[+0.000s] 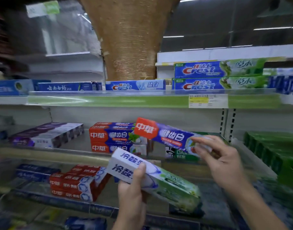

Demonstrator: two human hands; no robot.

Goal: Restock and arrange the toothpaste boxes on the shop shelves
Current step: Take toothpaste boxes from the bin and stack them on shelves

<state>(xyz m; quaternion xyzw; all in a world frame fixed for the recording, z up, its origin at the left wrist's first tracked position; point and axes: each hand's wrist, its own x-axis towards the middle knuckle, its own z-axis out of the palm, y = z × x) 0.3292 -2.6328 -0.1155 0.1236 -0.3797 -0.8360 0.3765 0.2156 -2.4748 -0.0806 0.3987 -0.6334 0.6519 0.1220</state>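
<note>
1. Nearest the camera, the left hand [132,193] is clamped on a white-and-green toothpaste box [152,178], thumb curled over its top face and fingers wrapped beneath. The box's white end juts up and left of the thumb.
2. Above and to the right, the right hand [222,160] pinches a red-and-blue toothpaste box [165,136] by one end between thumb and fingertips [196,140]. The rest of the box reaches out to the left of the fingers, unsupported and tilted.
3. Just beyond its red end sits a stack of matching red-and-blue boxes [115,138] on the middle shelf [72,152]. Motion blur leaves it unclear whether the held box touches the stack.
4. Risk, as judged here: an end-only pinch gives little control over a long box, so it may twist or slip out. A nudge from its free end could push the stack askew.
5. Farther right of the fingers stand green boxes [272,150].
6. Farthest back, Crest boxes [218,75] line the upper shelf [109,101].
</note>
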